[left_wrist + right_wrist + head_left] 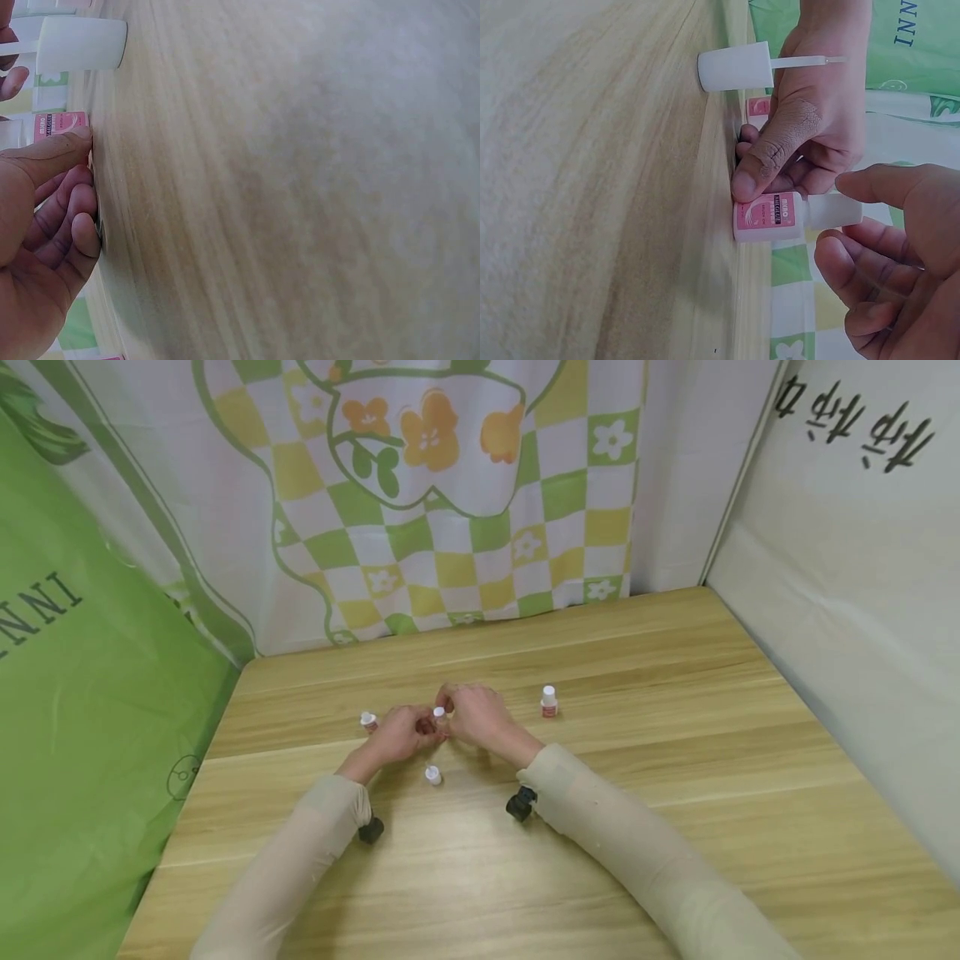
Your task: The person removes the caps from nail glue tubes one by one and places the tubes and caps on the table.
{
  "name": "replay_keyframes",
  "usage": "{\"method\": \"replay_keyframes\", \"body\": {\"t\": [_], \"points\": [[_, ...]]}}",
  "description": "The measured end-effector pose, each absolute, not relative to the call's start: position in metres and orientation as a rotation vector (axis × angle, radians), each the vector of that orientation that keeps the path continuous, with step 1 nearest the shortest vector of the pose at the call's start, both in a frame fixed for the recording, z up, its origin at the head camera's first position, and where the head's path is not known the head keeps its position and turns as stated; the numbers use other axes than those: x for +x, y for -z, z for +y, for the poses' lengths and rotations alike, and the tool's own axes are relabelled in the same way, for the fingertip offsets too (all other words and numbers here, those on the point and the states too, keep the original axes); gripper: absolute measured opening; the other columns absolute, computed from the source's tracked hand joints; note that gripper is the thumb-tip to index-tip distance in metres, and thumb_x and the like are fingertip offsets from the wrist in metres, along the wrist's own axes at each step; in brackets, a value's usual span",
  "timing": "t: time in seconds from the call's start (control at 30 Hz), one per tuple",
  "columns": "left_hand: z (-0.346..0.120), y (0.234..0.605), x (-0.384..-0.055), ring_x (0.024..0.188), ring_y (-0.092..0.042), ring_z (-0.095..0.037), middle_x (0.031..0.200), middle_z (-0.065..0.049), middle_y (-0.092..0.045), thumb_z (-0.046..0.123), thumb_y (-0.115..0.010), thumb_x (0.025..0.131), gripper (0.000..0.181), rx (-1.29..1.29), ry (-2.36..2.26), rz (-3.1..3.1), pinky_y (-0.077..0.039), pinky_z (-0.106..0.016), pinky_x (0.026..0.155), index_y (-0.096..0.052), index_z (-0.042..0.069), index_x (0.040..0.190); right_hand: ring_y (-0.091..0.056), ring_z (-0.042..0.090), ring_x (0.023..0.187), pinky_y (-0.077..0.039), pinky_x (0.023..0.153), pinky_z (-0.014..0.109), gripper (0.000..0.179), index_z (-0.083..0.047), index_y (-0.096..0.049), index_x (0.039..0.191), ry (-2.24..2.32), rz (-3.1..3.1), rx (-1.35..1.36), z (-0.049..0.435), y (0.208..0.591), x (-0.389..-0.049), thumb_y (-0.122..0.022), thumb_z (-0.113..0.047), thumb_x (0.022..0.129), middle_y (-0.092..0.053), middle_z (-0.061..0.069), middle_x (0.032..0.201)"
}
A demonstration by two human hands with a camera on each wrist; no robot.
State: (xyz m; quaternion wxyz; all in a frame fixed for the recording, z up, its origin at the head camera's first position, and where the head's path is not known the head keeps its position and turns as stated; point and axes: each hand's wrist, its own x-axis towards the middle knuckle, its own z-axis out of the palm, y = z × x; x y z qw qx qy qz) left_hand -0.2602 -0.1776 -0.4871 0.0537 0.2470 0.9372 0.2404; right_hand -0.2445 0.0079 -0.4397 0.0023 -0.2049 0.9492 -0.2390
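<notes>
My left hand (400,733) holds a small nail glue bottle (757,223) upright by its pink-labelled lower part, the thumb (769,154) along the label. At the top of that bottle, my right hand (483,717) has its thumb and fingers around the white cap (832,211). Nearer to me stands a loose white brush cap (432,776), its thin brush (802,61) pointing up. Just left of my left hand is a second pink-labelled bottle (368,721), partly hidden behind the hand.
Off to the right stands another glue bottle (549,702) with a white cap. All of this is on a wood-grain table (645,760). Patterned cloth (480,543) hangs behind it, with a green sheet (90,693) on the left and a white one (847,610) on the right.
</notes>
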Motion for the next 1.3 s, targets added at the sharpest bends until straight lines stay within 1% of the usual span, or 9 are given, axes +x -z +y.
{"method": "replay_keyframes", "body": {"t": [0.27,0.5,0.77,1.07,1.3], "points": [[-0.1774,0.4864,-0.2623,0.066,-0.059,-0.009,0.074,-0.001,-0.068,0.021,-0.074,0.08,0.013,0.76,-0.722,2.85,-0.049,-0.025,0.065,-0.066,0.011,0.082,-0.06,0.013,0.079,-0.047,0.067,0.032,0.014,-0.026,-0.062,0.09,0.768,2.989,-0.62,0.0067,0.4392,-0.2453,-0.069,-0.035,0.082,-0.066,-0.011,0.089],[-0.1782,0.4867,-0.2623,0.067,-0.059,-0.009,0.074,0.001,-0.067,0.022,-0.073,0.081,0.014,0.767,-0.723,2.847,-0.05,-0.024,0.065,-0.066,0.011,0.082,-0.061,0.013,0.081,-0.048,0.067,0.031,0.016,-0.025,-0.063,0.094,0.766,2.979,-0.658,0.0074,0.4384,-0.2452,-0.069,-0.032,0.081,-0.067,-0.011,0.092],[-0.1781,0.4872,-0.2623,0.068,-0.06,-0.009,0.074,0.003,-0.067,0.024,-0.074,0.081,0.013,0.745,-0.705,2.855,-0.05,-0.025,0.066,-0.066,0.014,0.082,-0.059,0.013,0.079,-0.047,0.065,0.03,0.013,-0.025,-0.063,0.092,0.788,2.976,-0.651,0.0077,0.4401,-0.2456,-0.069,-0.032,0.083,-0.065,-0.01,0.088],[-0.1769,0.4836,-0.2592,0.067,-0.059,-0.009,0.073,0.003,-0.067,0.025,-0.074,0.081,0.014,0.761,-0.685,2.875,-0.049,-0.026,0.066,-0.065,0.014,0.083,-0.062,0.013,0.084,-0.05,0.069,0.032,0.02,-0.023,-0.064,0.098,0.773,2.985,-0.704,0.0078,0.4414,-0.247,-0.069,-0.029,0.08,-0.067,-0.01,0.094],[-0.1775,0.4851,-0.2595,0.067,-0.059,-0.009,0.073,0.002,-0.067,0.023,-0.073,0.081,0.013,0.756,-0.694,2.869,-0.049,-0.025,0.065,-0.065,0.013,0.082,-0.059,0.012,0.08,-0.047,0.066,0.03,0.018,-0.023,-0.064,0.096,0.784,2.972,-0.671,0.0079,0.4412,-0.2461,-0.069,-0.033,0.081,-0.065,-0.01,0.091]]}}
